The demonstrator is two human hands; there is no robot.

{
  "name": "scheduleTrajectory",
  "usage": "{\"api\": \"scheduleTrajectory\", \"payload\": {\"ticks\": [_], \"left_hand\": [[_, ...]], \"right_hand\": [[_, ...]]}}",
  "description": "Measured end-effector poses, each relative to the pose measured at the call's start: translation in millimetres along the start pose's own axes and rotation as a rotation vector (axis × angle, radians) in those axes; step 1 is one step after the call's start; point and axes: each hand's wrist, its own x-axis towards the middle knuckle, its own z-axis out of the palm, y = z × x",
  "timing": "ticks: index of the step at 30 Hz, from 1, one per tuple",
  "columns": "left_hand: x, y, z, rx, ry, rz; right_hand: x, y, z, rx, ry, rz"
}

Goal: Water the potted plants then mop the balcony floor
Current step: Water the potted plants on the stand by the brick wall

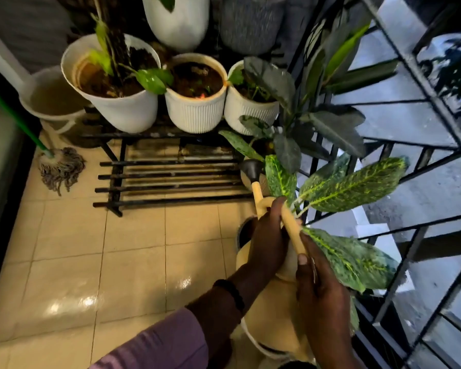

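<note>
Tiled balcony floor, both hands gripping watering can handle, spout tipped forward

No readable text, label, brand, number or sign shows anywhere: the white pots, the watering can and the tiled floor all carry no legible markings

Left hand: extended forward from a rolled-up purple sleeve, a dark beaded bracelet at the wrist, fingers curled closed around the watering can handle. Right hand: raised from the lower edge, thumb pressed along the rear end of the same handle, remaining fingers wrapped beneath.
</note>
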Motion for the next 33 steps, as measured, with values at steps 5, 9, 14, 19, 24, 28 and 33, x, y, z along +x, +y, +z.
{"api": "scheduleTrajectory", "payload": {"ticks": [5,9,14,19,24,28,33], "left_hand": [[38,53,-25,0.118,0.038,0.2],[69,84,-33,0.106,0.006,0.225],[113,82,-23,0.117,0.026,0.174],[150,63,-8,-0.07,-0.058,-0.052],[186,48,8,-0.204,-0.107,-0.198],[207,44,9,-0.415,-0.077,-0.391],[227,31,4,-0.537,-0.186,-0.443]], "right_hand": [[37,-44,-6,0.043,0.035,-0.044],[70,-65,-10,0.059,0.092,-0.095],[118,-66,-10,0.029,0.045,-0.094],[158,-61,1,0.022,-0.051,-0.076],[193,-48,4,-0.044,-0.108,-0.052],[216,-50,10,-0.107,-0.169,-0.032],[234,-58,34,-0.153,-0.145,0.016]]}}
